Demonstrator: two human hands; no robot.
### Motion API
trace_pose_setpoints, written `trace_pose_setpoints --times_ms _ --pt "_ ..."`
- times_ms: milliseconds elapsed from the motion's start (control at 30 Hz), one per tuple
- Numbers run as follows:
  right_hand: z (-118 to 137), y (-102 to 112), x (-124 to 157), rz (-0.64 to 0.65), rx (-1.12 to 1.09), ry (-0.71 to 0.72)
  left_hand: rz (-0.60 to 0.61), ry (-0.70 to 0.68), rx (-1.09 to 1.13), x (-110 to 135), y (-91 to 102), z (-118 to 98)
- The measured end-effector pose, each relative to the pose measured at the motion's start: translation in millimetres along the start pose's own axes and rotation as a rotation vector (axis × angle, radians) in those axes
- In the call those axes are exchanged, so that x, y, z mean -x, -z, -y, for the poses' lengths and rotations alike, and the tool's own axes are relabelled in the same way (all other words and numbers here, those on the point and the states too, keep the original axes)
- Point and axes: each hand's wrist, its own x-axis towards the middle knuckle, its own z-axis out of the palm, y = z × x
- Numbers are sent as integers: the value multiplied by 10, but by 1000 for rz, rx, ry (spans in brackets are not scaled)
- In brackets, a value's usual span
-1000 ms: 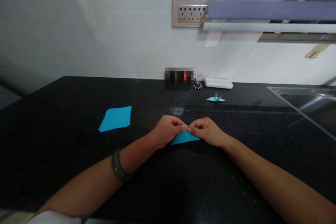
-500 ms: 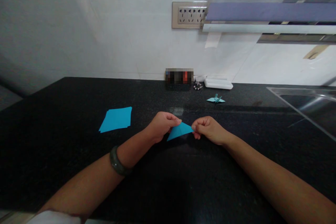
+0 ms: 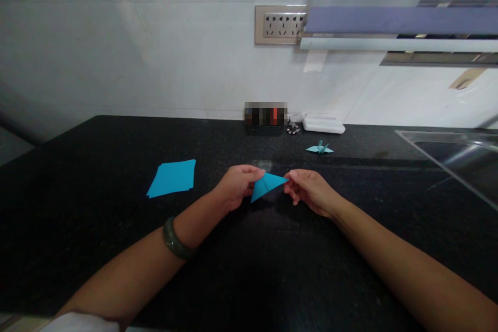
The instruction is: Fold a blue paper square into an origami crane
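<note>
A folded blue sheet of origami paper (image 3: 268, 183), triangular with a crease down its middle, is held a little above the black countertop (image 3: 241, 270). My left hand (image 3: 241, 187) pinches its upper left side between thumb and fingers. At its right-hand tip, my right hand (image 3: 307, 189) has thumb and forefinger closed on the point, with the other fingers curled below. A stack of blue square paper (image 3: 171, 178) lies to the left of my hands. Beyond my right hand sits a small folded paper crane (image 3: 320, 148) in pale blue-green.
Against the tiled wall stand a blurred-out dark box (image 3: 265, 115), a dark-and-white beaded item (image 3: 293, 127) and a white oblong object (image 3: 323, 124). A metal sink (image 3: 459, 153) is set into the counter at right. A socket panel (image 3: 280, 25) is on the wall.
The folded paper has risen and turned slightly, its lower corner shifting up and right. My right thumb and forefinger have moved up with the tip. The stack and crane stay in place.
</note>
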Motion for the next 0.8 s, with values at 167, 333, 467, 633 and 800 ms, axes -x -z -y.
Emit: trace_pose_setpoints --times_ms 167,333,467,633,800 --pt "-28 -173 67 5 47 -25 55 0 -11 75 -92 -9" --pt "-60 -202 72 -41 15 -58 65 -32 -35 110 -142 -24" --pt "-53 -203 69 -42 19 -67 25 -69 -68 111 -153 -22" --pt "-50 -218 78 -15 65 -30 -1 -128 -151 132 -176 -12" --pt "-61 -201 65 -63 108 -8 14 -148 -161 120 -181 12"
